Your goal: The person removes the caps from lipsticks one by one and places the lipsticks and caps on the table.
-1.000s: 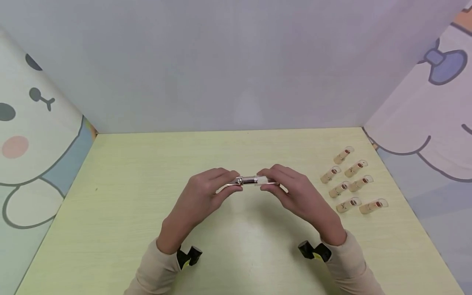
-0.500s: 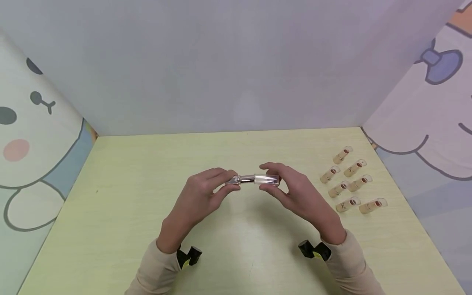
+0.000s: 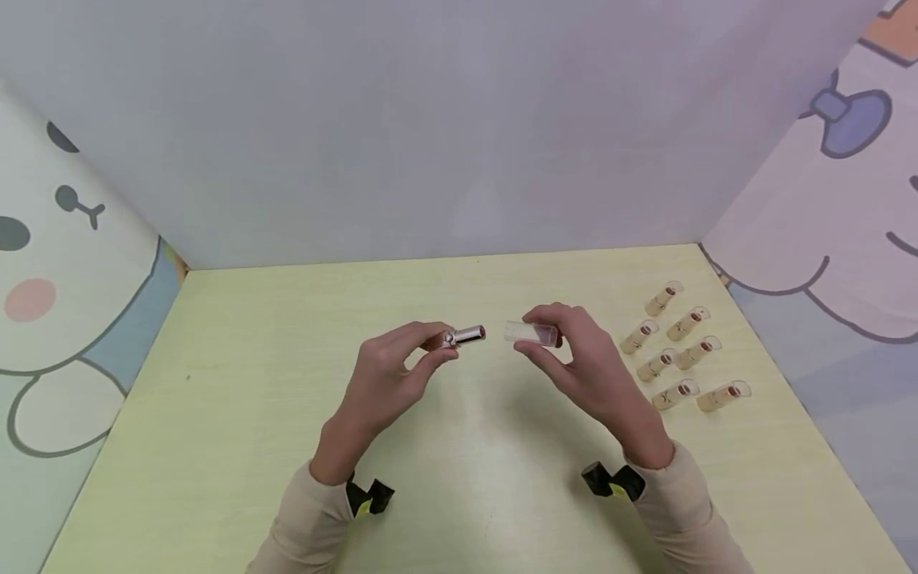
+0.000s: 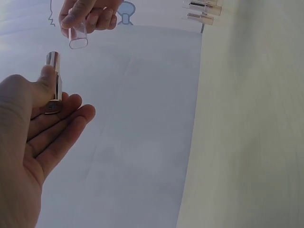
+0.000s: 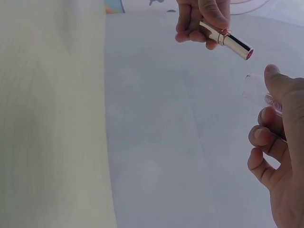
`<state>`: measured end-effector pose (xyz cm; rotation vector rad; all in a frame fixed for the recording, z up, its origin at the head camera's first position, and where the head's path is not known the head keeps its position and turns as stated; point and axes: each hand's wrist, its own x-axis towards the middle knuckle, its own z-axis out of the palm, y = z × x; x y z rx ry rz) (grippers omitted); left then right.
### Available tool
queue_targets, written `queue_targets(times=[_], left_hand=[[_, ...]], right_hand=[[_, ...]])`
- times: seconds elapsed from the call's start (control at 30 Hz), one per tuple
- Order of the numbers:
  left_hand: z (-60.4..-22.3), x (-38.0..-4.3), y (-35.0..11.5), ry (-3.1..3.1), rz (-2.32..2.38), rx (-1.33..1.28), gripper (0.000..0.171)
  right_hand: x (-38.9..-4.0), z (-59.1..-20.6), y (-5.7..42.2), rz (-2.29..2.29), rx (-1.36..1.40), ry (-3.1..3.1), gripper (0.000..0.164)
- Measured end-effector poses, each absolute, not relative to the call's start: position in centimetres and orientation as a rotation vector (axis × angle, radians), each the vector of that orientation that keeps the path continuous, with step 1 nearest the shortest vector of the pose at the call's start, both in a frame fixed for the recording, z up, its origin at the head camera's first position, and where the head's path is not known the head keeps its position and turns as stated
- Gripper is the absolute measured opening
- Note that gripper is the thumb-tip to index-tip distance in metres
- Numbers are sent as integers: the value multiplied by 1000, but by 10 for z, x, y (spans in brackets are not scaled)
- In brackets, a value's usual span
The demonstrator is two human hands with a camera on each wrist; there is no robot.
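Observation:
A lipstick tube [image 3: 468,335] with a shiny metallic collar is pinched between the thumb and fingers of my left hand [image 3: 390,367], its end turned to the right. Red shows inside that end of the lipstick tube [image 5: 237,46] in the right wrist view. My right hand [image 3: 584,367] pinches a clear lipstick cap [image 3: 529,333], its mouth facing the tube. A short gap separates cap and tube, both held above the table. From the left wrist side, the cap [image 4: 78,42] appears as a transparent sleeve below the right fingers.
Several capped lipsticks [image 3: 676,351] stand in loose rows at the right of the pale wooden table [image 3: 251,383]. A plain grey wall [image 3: 445,135] rises behind, with cartoon-printed panels [image 3: 853,239] at both sides. Each wrist wears a small black camera [image 3: 606,481].
The clear cap has come off the lipstick tube and moved right with my right hand. My left hand has tilted the tube, its exposed end slightly upward in the head view.

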<state>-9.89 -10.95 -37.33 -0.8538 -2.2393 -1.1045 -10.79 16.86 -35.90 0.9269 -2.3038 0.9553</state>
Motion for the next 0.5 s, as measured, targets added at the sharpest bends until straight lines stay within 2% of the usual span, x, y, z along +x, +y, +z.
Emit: queue_targets(times=[0.17,0.33,0.5], left_hand=[[-379,-101,-106,-2275,-1126,-842,23],[-383,-102,-104,-2299,-1105,-849,25],[-384,-103,-103,-2325,-1074,-847,25]], right_hand=[[-117,-367,166,887,929,-2323,54],[-127,-382,165,800,923,-2405,35],[-134,-397,163,727,902,-2516,34]])
